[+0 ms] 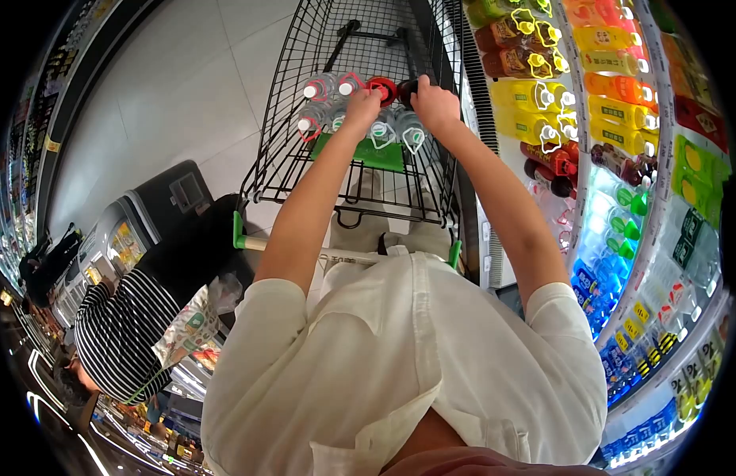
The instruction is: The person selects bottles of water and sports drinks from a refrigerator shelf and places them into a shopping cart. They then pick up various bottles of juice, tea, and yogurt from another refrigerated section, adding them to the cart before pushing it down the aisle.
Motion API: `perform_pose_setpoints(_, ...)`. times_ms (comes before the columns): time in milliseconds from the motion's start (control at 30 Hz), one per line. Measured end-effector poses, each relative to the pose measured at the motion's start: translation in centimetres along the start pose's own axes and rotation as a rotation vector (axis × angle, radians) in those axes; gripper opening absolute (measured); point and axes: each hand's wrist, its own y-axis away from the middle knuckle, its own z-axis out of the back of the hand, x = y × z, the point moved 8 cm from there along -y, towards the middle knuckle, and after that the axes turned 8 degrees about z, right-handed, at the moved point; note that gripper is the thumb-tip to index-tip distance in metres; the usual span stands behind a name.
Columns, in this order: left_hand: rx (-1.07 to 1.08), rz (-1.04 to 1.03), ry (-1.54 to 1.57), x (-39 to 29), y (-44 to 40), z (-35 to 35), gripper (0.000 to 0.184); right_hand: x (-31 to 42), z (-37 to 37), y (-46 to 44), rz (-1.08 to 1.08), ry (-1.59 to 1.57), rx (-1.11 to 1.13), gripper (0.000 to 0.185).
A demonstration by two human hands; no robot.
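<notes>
Inside the black wire shopping cart (277, 119), several large bottles stand close together. Clear bottles with white caps, such as the clear bottle (311, 91) at the left, carry pink or white loop handles. My left hand (363, 109) is closed at the top of a red-capped bottle (381, 89), its fingers partly hidden from above. Beside it, my right hand (434, 105) is closed at the top of a dark bottle (407, 93). A green panel (368, 155) on the cart lies below my wrists.
Shelves of drinks line the right side, with yellow bottles (534, 95) and blue bottles (602, 270). At the left a person in a striped top (126, 329) is beside a grey bin-like unit (138, 214). The cart's handle bar (261, 245) runs close in front of me.
</notes>
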Motion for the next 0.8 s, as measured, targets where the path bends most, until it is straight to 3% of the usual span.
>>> perform_pose_setpoints(200,0.051,-0.018,-0.015,0.0,1.0,1.2,0.045,-1.1,-5.1,-1.2,-0.048,-0.020,0.086,0.035)
perform_pose_setpoints(300,-0.066,-0.096,-0.004,0.1,2.1,3.1,0.037,-1.2,-6.4,-1.5,-0.038,-0.050,0.083,0.036)
perform_pose_setpoints(367,-0.142,-0.350,-0.021,-0.6,3.7,5.0,0.047,-1.2,-6.3,-1.3,-0.006,-0.055,0.048,0.037)
perform_pose_setpoints(500,-0.090,-0.334,-0.257,-4.3,18.4,6.9,0.049,-1.0,-2.9,2.0,0.012,-0.205,-0.075,0.040)
perform_pose_setpoints(567,-0.221,-0.627,-0.649,-3.4,22.8,8.3,0.046,-0.3,0.8,5.9,0.110,-0.286,-0.224,0.039)
perform_pose_setpoints(633,-0.377,-0.752,-0.834,-1.0,27.1,9.1,0.045,0.0,3.8,11.0,0.272,-0.326,-0.432,0.033)
perform_pose_setpoints(667,-0.408,-0.720,-0.881,0.8,28.7,9.2,0.046,0.2,5.6,13.9,0.304,-0.347,-0.502,0.035)
perform_pose_setpoints(733,-0.440,-0.696,-0.934,2.8,31.3,8.8,0.046,-0.9,5.9,19.3,0.170,-0.372,-0.477,0.049)
perform_pose_setpoints(800,-0.488,-0.662,-1.188,3.9,32.6,7.5,0.049,-2.3,4.6,24.4,0.038,-0.360,-0.437,0.067)
